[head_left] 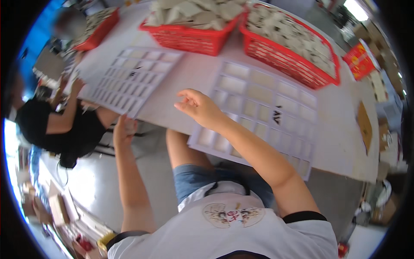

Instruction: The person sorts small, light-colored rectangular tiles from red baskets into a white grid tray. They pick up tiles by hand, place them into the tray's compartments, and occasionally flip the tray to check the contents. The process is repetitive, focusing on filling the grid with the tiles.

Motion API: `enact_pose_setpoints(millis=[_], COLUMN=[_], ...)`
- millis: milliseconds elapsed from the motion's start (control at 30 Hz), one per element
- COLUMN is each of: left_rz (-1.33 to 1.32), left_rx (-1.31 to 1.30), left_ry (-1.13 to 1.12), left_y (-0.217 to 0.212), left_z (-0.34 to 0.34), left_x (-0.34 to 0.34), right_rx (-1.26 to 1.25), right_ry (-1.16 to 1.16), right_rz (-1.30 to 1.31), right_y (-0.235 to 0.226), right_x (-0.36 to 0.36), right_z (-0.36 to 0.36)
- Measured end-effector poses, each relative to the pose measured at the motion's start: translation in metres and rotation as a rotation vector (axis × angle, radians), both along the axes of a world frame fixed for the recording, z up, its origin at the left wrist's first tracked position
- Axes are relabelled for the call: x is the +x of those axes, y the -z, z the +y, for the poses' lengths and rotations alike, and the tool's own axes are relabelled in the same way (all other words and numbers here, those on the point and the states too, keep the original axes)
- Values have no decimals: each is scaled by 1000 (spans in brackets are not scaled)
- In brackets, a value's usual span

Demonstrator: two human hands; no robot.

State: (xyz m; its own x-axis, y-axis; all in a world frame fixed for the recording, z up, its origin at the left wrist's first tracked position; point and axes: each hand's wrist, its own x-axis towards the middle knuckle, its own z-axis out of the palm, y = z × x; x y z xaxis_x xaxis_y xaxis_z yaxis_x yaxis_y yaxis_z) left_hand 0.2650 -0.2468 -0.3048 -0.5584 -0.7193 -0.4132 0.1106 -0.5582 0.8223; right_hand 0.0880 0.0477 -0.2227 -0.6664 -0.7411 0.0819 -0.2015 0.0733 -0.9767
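My left hand (124, 130) is at the near corner of a white compartment tray (142, 97) on the left of the table. Its fingers are bent round something pale that I cannot make out, and whether they touch the tray is unclear. Over the table between the two trays hovers my right hand (196, 108), fingers loosely curled, thumb apart, nothing seen between them. Beside it on the right lies a second white compartment tray (217, 88), with pale pieces in its compartments and black marks on it. My right forearm hides part of this tray.
Along the far side of the white table (345, 142) stand two red plastic baskets (189, 39) (289, 64) heaped with pale flat pieces. Another red basket (101, 36) is at the far left. A person in black (51, 125) sits at the left edge. Brown cardboard (365, 127) lies at right.
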Motion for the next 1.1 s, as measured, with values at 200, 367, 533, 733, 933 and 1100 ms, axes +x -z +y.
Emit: enact_pose_setpoints(millis=[200,367,533,733,933,1100], left_rz=[63,201,359,431,243,112], left_rx=[22,43,18,365,267,65], left_ry=[185,475,1033,1021,1115,1247], left_y=[-68,-75,-117,-150,-146,-136], left_z=[100,174,194,239,283,336], left_x=[19,45,64,42,-1,-16], right_rx=[-77,-194,-415,-287,714,142], right_ry=[104,150,89,434,872,336], right_rz=[-760,-420,-466,-440,505,54], right_y=[-4,12,-53,-51,-22,-75], right_x=[35,37,32,27,40,85], right_z=[-73,-43,93,301,388,281])
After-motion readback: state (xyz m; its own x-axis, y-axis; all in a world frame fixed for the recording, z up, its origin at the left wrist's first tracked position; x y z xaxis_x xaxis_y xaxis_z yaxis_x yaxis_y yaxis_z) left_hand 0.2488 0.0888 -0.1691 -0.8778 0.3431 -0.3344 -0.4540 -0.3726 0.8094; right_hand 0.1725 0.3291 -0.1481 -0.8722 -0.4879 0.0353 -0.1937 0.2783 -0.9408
